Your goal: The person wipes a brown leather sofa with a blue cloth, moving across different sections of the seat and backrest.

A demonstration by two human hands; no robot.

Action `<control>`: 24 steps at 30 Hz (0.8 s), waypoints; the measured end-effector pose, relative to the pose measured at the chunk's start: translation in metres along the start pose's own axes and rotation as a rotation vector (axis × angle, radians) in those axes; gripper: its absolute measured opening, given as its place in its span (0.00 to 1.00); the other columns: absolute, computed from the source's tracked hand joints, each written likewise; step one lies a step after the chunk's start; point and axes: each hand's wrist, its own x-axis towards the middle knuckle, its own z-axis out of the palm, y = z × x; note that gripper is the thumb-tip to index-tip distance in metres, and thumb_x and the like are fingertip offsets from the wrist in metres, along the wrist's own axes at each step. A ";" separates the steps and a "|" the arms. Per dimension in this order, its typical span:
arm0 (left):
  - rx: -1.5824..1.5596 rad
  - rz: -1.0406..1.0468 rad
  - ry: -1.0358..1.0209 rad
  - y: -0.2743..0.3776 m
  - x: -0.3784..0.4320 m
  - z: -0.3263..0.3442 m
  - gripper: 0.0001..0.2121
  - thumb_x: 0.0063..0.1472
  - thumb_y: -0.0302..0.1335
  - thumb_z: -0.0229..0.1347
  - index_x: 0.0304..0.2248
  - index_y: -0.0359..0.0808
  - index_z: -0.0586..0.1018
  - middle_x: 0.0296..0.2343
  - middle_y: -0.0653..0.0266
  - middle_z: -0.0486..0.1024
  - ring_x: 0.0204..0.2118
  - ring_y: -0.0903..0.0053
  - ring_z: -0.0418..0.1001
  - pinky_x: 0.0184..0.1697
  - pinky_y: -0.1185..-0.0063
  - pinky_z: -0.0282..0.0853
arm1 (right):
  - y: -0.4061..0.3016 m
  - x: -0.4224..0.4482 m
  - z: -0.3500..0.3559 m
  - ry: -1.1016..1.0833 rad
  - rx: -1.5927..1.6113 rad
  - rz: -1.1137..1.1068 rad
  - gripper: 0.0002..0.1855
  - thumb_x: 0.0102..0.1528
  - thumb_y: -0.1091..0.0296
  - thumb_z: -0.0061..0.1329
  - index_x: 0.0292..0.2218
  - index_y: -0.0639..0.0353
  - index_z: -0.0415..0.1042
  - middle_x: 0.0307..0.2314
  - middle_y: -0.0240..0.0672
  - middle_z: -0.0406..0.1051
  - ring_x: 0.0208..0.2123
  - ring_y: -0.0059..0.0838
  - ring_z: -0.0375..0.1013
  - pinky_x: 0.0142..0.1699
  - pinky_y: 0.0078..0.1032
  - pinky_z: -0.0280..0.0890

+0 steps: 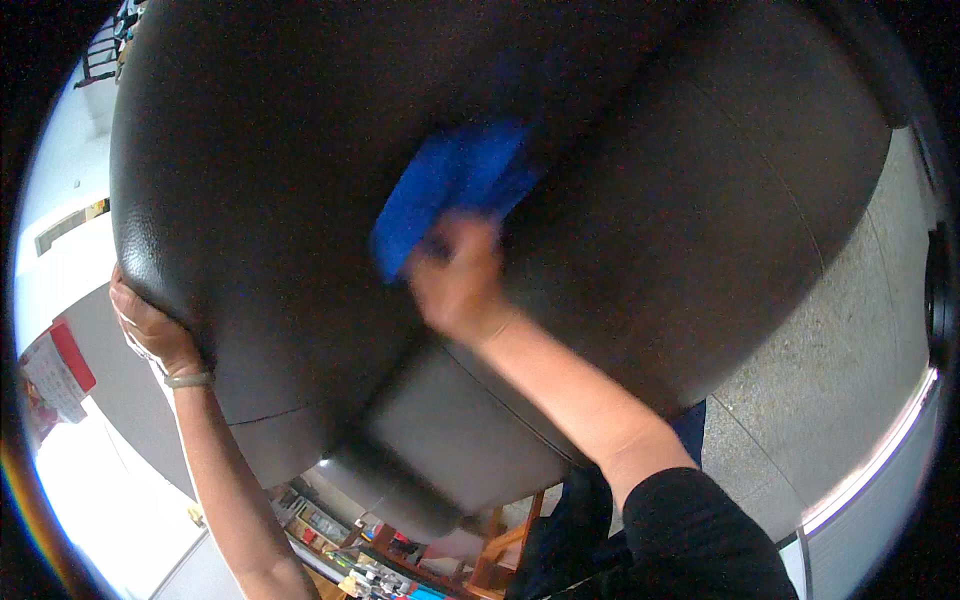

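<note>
My right hand [461, 281] has hold of a blue cloth [450, 176] over a large dark brown leather sofa [300, 187]. Hand and cloth are blurred, and the cloth appears to lie against the leather. At the left, my left hand [157, 330] grips the sofa's rounded, padded edge, and its fingers are partly hidden. A bracelet [187, 379] circles that wrist. Stitched seams cross the leather, and deep shadow hides much of the upper part.
Speckled floor [772, 397] lies to the right of the sofa. A wooden stool or chair frame [506, 547] and several cluttered small items [397, 577] stand at the bottom. A red and white printed item [60, 367] is at the far left.
</note>
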 end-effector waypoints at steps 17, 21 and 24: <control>-0.102 0.072 0.106 0.009 0.017 0.016 0.23 0.64 0.38 0.31 0.34 0.28 0.74 0.34 0.47 0.73 0.37 0.52 0.70 0.43 0.67 0.63 | -0.071 0.057 0.006 0.490 -0.522 -0.939 0.03 0.46 0.71 0.47 0.27 0.54 0.71 0.26 0.41 0.64 0.32 0.42 0.63 0.36 0.36 0.61; -0.080 0.272 0.090 -0.012 0.007 0.019 0.11 0.61 0.25 0.42 0.43 0.34 0.70 0.39 0.51 0.71 0.45 0.59 0.68 0.49 0.71 0.62 | -0.053 -0.076 0.126 -0.363 -0.349 -0.861 0.10 0.48 0.61 0.45 0.35 0.47 0.67 0.33 0.43 0.68 0.36 0.40 0.68 0.36 0.36 0.67; 0.048 0.655 0.001 -0.031 -0.020 -0.015 0.13 0.61 0.26 0.43 0.45 0.39 0.68 0.46 0.54 0.66 0.50 0.60 0.63 0.51 0.72 0.60 | -0.054 -0.079 0.117 -0.826 -0.484 -0.787 0.11 0.50 0.60 0.43 0.37 0.47 0.63 0.29 0.39 0.69 0.26 0.38 0.73 0.23 0.35 0.69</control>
